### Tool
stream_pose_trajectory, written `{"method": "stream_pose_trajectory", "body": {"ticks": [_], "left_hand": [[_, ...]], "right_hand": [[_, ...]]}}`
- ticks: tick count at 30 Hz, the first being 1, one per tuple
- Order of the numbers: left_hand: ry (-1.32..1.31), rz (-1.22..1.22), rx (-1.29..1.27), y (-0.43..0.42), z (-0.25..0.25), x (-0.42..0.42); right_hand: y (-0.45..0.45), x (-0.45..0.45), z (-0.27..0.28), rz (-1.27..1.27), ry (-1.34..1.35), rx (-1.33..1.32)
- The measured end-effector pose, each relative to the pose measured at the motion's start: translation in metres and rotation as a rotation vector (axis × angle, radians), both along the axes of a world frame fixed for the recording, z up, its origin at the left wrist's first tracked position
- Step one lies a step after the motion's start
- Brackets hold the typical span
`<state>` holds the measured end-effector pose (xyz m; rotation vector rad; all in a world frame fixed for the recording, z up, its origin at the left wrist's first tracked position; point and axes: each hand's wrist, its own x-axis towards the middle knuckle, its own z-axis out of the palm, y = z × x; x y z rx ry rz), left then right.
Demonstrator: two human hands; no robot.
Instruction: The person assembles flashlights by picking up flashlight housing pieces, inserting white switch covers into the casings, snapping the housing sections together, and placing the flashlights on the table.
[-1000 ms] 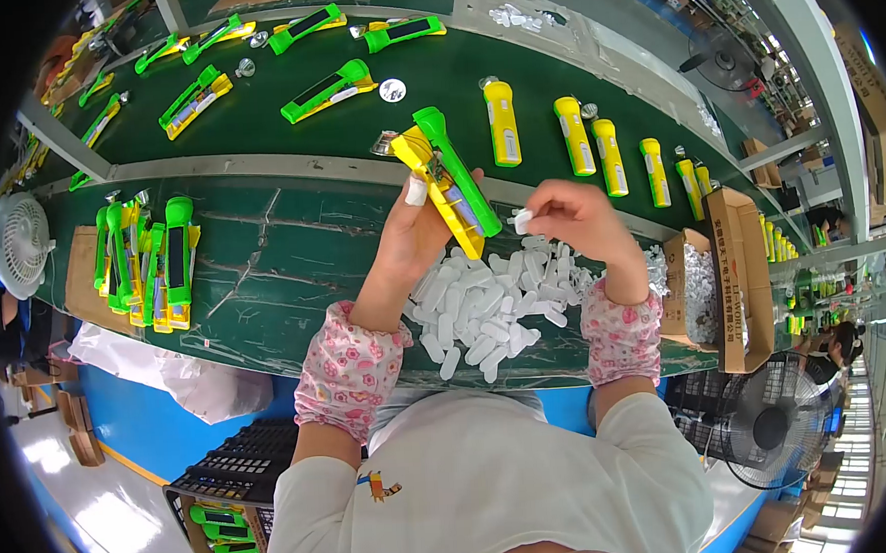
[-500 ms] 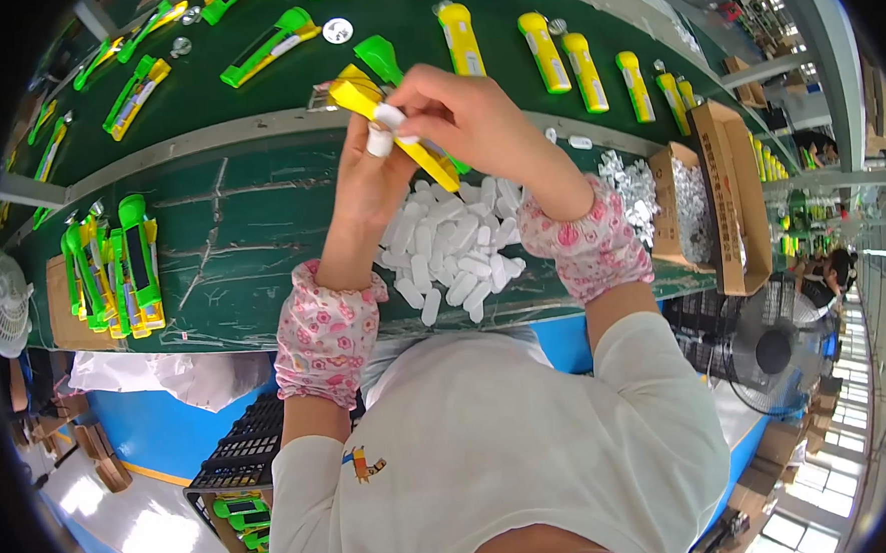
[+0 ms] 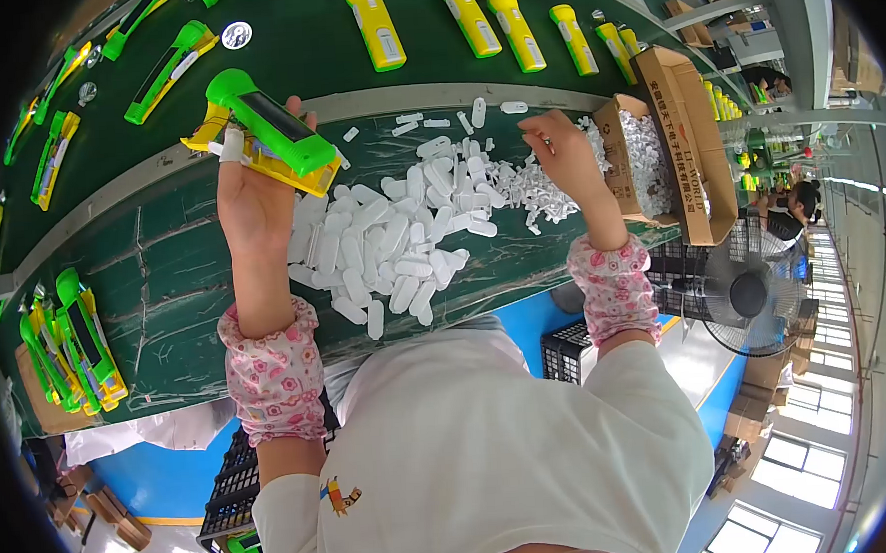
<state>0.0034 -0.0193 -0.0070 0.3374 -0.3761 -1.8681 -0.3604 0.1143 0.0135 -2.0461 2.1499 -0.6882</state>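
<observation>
My left hand (image 3: 255, 208) is wrapped round an opened flashlight casing. Its green half (image 3: 273, 125) has a dark panel and lies tilted over the yellow half (image 3: 292, 174). A white wrap covers one fingertip. My right hand (image 3: 569, 158) is above the heap of small white parts (image 3: 537, 193), its fingers bent and a little apart, with nothing visible between them. Between the hands spreads a pile of white oval pieces (image 3: 386, 234) on the green bench (image 3: 176, 250).
Yellow flashlights (image 3: 375, 30) and opened green-and-yellow casings (image 3: 170, 70) lie along the green belt at the back. More casings (image 3: 76, 341) are stacked at bench left. Cardboard boxes (image 3: 692, 153) with small white parts stand at right, near a fan (image 3: 749, 290).
The hands have parted: the left moved left with the casing, its green half now over the yellow one. My right hand left the casing and moved right to the small parts. The view shifted.
</observation>
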Motion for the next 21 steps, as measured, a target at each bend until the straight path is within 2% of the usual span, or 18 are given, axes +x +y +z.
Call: {"method": "stream_pose_trajectory", "body": {"ticks": [3, 6, 9, 10, 13, 14, 17, 21], "left_hand": [[-0.026, -0.039, -0.002, 0.005, 0.007, -0.002], [0.006, -0.067, -0.036, 0.004, 0.0, -0.002], [0.062, -0.068, -0.062, 0.002, 0.0, -0.003], [0.082, -0.075, -0.064, 0.002, 0.001, -0.004], [0.156, -0.123, -0.044, 0.006, 0.007, -0.005], [0.189, -0.138, -0.029, 0.006, 0.009, -0.006], [0.271, -0.171, -0.021, 0.006, 0.004, -0.005], [0.347, -0.214, -0.02, 0.01, 0.004, -0.007]], "right_hand": [[-0.043, 0.033, -0.025, 0.237, 0.098, -0.299], [-0.067, 0.063, -0.04, 0.308, 0.281, -0.21], [-0.067, 0.069, -0.044, 0.27, 0.432, -0.165], [-0.068, 0.069, -0.045, 0.284, 0.401, -0.207], [-0.064, 0.07, -0.032, 0.268, -0.069, -0.07], [-0.058, 0.076, -0.02, 0.302, -0.316, -0.022], [-0.045, 0.125, 0.022, 0.495, -0.597, -0.093], [-0.042, 0.174, 0.054, 0.664, -0.26, -0.228]]}}
